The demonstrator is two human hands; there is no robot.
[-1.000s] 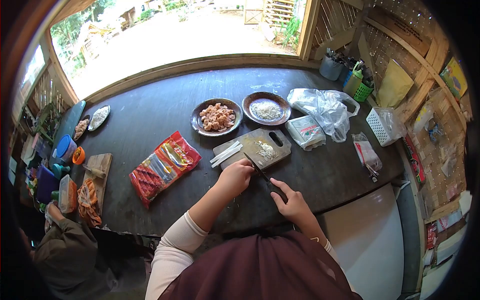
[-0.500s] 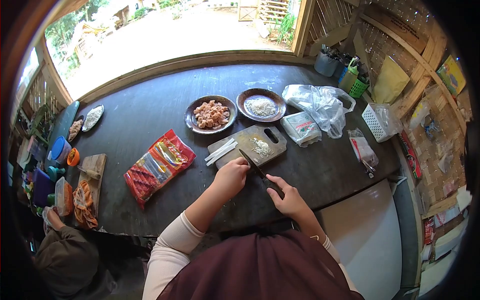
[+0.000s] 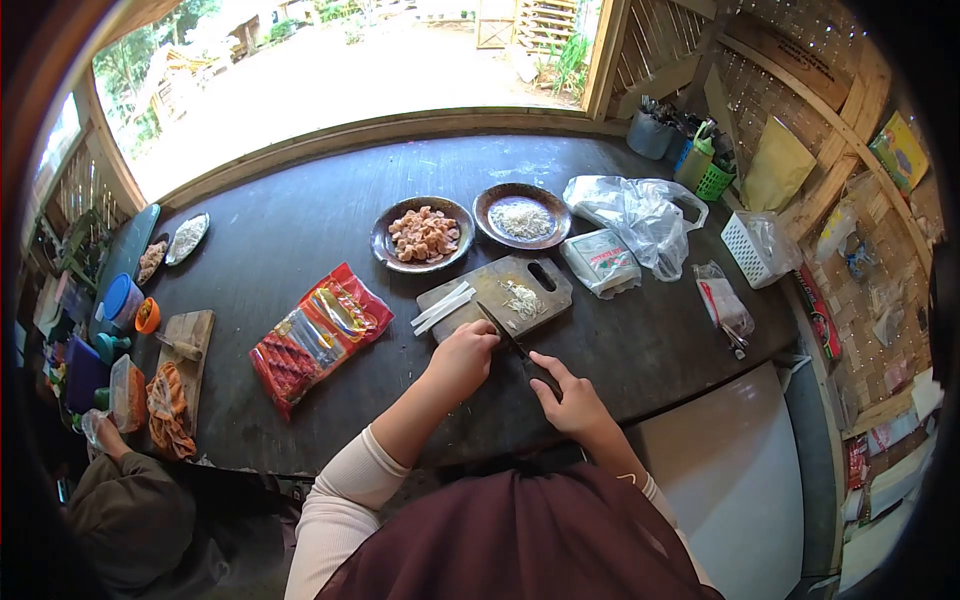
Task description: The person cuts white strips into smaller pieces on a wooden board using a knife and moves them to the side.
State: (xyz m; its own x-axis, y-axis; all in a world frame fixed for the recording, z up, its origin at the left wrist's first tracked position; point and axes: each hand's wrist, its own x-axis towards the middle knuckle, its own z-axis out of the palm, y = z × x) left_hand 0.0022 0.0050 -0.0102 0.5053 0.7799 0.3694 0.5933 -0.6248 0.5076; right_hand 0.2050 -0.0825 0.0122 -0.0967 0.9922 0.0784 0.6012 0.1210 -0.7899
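My right hand (image 3: 574,400) is wrapped round the dark handle of a knife (image 3: 498,324), whose blade points up and left over the front of the cutting board (image 3: 487,279). Close beside the blade, my left hand (image 3: 466,354) is closed with fingers pinched; what they hold is hidden. White strips (image 3: 444,308) lie on the board's left side, and a small heap of thin white slivers (image 3: 523,299) sits near its handle hole. Behind the board stand a brown plate of pinkish meat pieces (image 3: 425,233) and another with white shreds (image 3: 522,219).
A red sausage packet (image 3: 321,337) lies left of the board. To the right are plastic bags (image 3: 640,220), a white package (image 3: 601,262) and a white basket (image 3: 752,250). At the far left, another person's hand (image 3: 108,437) is near a container (image 3: 127,393) and an orange cloth (image 3: 170,410).
Both hands and the knife stay in nearly the same place, with only a very slight shift. The camera view has moved a little.
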